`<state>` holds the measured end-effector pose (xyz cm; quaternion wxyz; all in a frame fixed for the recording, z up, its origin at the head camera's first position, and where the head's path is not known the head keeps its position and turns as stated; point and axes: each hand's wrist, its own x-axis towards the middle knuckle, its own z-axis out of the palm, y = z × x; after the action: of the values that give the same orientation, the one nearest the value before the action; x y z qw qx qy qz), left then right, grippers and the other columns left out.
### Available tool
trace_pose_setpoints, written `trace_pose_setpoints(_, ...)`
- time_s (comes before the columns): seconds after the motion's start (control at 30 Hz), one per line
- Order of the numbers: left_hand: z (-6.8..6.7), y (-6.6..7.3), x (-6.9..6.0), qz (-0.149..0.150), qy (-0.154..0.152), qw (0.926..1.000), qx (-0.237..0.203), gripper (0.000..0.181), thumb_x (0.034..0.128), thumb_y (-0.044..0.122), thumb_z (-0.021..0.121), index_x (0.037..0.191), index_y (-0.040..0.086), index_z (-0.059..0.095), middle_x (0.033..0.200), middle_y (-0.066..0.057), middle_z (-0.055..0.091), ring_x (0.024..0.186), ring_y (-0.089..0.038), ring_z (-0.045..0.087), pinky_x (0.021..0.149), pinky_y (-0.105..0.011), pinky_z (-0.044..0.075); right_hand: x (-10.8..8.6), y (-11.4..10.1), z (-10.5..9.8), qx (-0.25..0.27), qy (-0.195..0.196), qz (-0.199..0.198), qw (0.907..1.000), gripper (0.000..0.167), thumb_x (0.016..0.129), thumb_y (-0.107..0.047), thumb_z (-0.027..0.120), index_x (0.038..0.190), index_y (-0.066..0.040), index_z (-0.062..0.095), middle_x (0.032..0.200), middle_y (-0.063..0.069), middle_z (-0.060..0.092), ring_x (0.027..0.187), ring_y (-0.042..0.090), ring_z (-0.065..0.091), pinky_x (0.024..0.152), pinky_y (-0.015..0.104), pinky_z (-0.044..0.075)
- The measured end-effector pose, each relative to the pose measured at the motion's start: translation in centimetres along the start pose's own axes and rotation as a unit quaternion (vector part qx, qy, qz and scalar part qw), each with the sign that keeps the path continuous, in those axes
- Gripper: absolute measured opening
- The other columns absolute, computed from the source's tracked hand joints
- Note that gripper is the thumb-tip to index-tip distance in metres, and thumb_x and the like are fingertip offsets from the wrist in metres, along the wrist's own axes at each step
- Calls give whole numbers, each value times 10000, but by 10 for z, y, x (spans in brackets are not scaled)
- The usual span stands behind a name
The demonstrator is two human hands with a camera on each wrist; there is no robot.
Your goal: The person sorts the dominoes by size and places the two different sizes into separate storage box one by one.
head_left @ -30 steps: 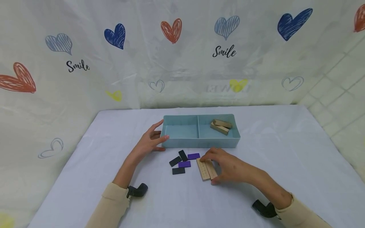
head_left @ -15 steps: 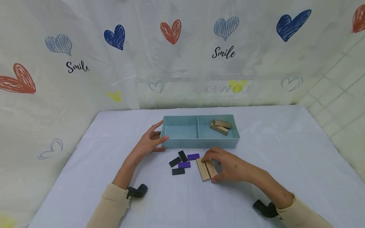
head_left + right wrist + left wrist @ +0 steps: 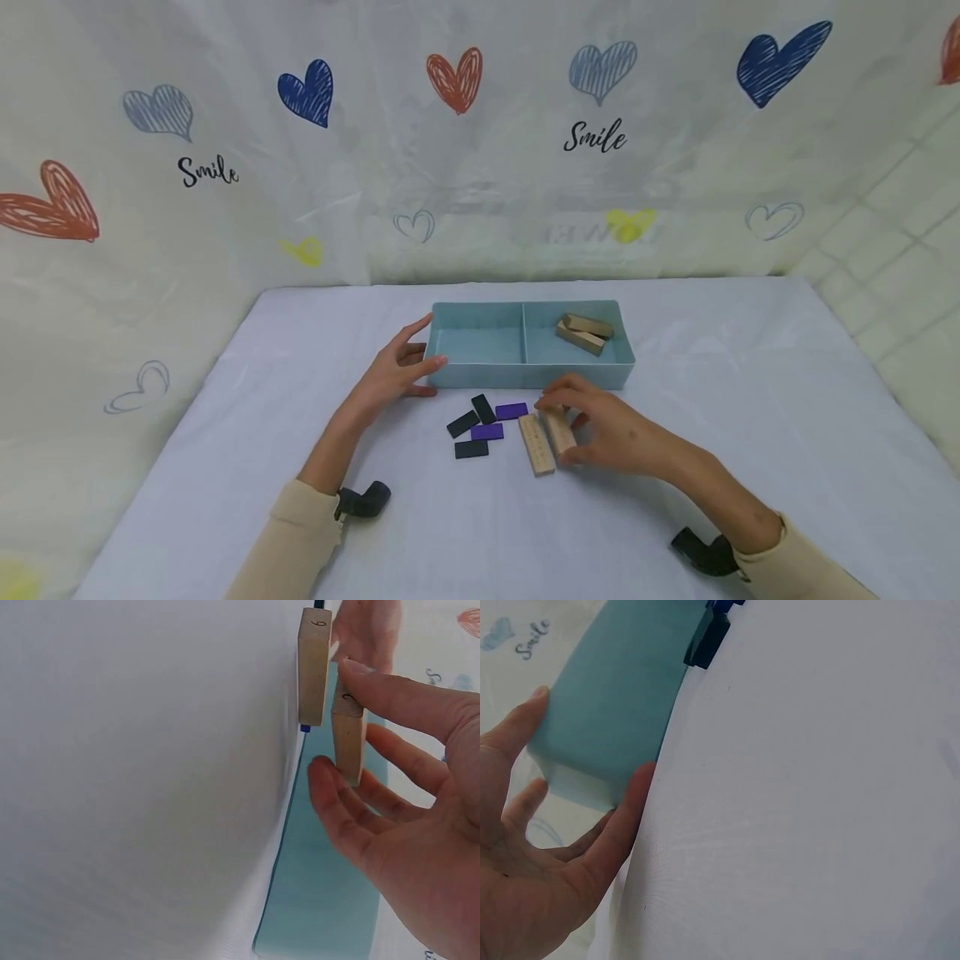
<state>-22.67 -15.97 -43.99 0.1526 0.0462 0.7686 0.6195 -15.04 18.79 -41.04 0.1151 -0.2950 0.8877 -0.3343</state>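
Note:
The right hand (image 3: 615,429) pinches a wooden block (image 3: 558,431) by its two ends, thumb at the near end and fingertips at the far end; the right wrist view shows this block (image 3: 348,742) between thumb and fingers. Just left of it, a second wooden block (image 3: 536,446) lies on the cloth. At the left end of a light blue two-part tray (image 3: 525,376), the left hand (image 3: 390,375) rests with its thumb and fingers spread around the corner. In the left wrist view that hand (image 3: 562,862) touches the tray (image 3: 615,697).
Two wooden blocks (image 3: 581,337) lie in the tray's right compartment, one partly across the other. Several small black tiles (image 3: 471,449) and two purple tiles (image 3: 487,432) lie on the white cloth in front of the tray. Behind the table hangs a sheet printed with hearts.
The right hand has lifted the right-hand wooden block slightly, away from the block beside it, which stays on the cloth. The left hand keeps its place at the tray.

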Motion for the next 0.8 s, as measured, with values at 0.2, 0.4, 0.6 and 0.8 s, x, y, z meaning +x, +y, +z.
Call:
trace_pose_setpoints(0.2,1,1,-1,9,-10,10000,-44,876,919,404,806,1621,453,286,1624,-195,395,1421,-432,515,897,-472,650,-2,-3,-3,-13,408,-149,9991,670,791,-69,902,1398,-106,621,1457,63,528,1225,227,590,895,325,619)
trace_pose_setpoints(0.4,-1,2,-1,-33,-49,10000,-20,863,912,428,808,1603,491,295,1633,-186,383,1447,-416,488,903,-467,649,-1,-3,-5,-54,800,-374,9961,681,791,-64,905,1407,-113,618,1495,114,530,1223,258,602,888,373,622)
trace_pose_setpoints(0.6,-2,0,1,-38,-77,10000,-23,882,908,428,811,1616,465,287,1631,-188,380,1457,-414,474,897,-463,651,-1,-5,-7,-1,986,-335,9946,673,806,-84,898,1417,-127,619,1506,103,528,1194,242,619,894,378,618)
trace_pose_setpoints(0.8,-2,-2,2,-10,-93,10000,-12,887,911,424,809,1624,447,281,1626,-191,384,1466,-410,464,889,-461,653,-2,-7,-10,-117,1248,-287,9917,650,816,-94,892,1410,-154,634,1536,107,516,1137,214,649,887,356,624)
